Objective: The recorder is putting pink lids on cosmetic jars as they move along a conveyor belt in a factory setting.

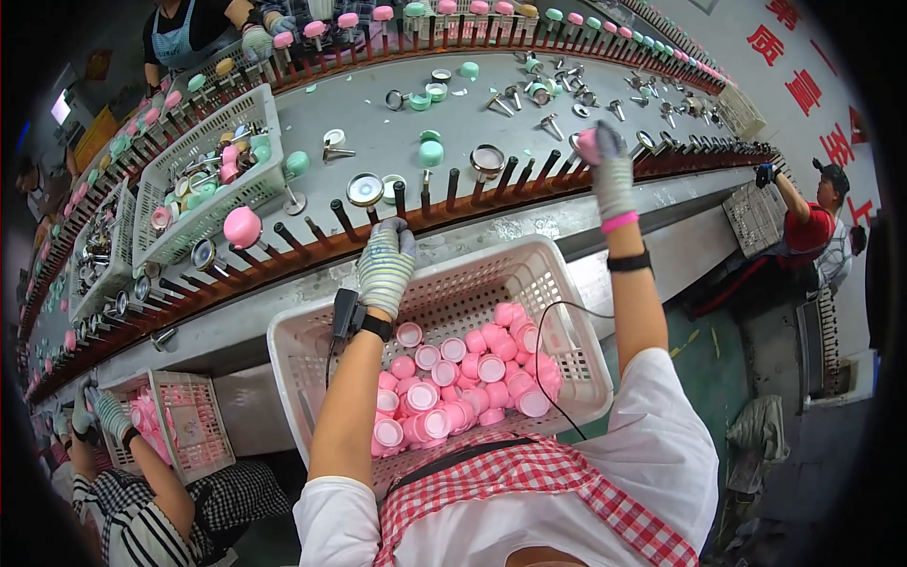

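A striped glove covers my left hand [385, 263], which rests at the near rail [444, 219], just below a black upright peg [400, 197]. Its fingers are curled together, and their tips are hidden. Farther right, my gloved right hand [612, 170] is closed on a pink round cap [588, 146] above the same row of pegs. Between my arms stands a white plastic basket [289, 331], with many pink caps [491, 369] heaped in it. Left of my left hand, a round metal-rimmed piece [365, 189] sits by the rail, and a pink cap [243, 227] tops another peg.
Loose metal stems [551, 125] and green caps [431, 151] lie scattered on the grey table [378, 80]. A crate [269, 113] of mixed parts stands left. Far pegs carry coloured caps. A co-worker's gloved hand [111, 411] is at lower left; a person in red [808, 213] is at right.
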A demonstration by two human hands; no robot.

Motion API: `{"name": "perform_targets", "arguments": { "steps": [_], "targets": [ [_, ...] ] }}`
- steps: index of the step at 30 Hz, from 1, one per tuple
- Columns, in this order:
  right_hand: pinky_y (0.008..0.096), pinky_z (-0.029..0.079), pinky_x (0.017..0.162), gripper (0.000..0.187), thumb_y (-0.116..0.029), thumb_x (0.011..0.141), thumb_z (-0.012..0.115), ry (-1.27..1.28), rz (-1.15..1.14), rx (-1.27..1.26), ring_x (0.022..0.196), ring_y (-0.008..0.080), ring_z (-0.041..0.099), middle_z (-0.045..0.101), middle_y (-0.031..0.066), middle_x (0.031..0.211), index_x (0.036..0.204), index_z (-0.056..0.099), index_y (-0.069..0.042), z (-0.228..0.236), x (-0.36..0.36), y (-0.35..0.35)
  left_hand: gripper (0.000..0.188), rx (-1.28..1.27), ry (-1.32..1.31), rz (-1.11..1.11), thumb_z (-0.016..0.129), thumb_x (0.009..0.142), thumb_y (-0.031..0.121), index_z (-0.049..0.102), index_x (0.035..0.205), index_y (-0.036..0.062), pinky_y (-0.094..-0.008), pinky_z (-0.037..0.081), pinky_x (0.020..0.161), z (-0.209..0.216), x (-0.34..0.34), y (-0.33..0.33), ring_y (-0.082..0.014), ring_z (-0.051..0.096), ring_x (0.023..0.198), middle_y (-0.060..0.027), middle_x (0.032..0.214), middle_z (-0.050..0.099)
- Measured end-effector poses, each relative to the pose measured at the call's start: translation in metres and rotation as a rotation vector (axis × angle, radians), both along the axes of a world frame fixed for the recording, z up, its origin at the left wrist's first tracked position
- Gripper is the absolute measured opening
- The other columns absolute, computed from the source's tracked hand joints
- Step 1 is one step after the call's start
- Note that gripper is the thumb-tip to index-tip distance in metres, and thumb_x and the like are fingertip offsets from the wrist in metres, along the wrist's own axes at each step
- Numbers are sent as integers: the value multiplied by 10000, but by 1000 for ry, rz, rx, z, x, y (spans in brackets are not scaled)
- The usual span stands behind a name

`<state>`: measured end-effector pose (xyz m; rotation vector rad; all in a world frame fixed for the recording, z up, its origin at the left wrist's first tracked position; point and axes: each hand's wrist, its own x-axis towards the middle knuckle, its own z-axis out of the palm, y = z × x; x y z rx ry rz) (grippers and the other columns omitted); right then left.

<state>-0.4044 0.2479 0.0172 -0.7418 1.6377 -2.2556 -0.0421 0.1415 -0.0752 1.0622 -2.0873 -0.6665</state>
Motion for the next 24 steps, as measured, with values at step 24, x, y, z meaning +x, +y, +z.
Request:
{"name": "perform_targets", "arguments": {
  "steps": [24],
  "targets": [
    [441,476,937,674,-151,648,781,1257,137,893,1084,421,542,497,218,1227,1255,492,-106,-4,-7,-38,220,38,-48,-7,555,890,197,603,1063,69,-436,501,812,0,1,-2,-346,624,939,-156,1042,632]
  ]
}}
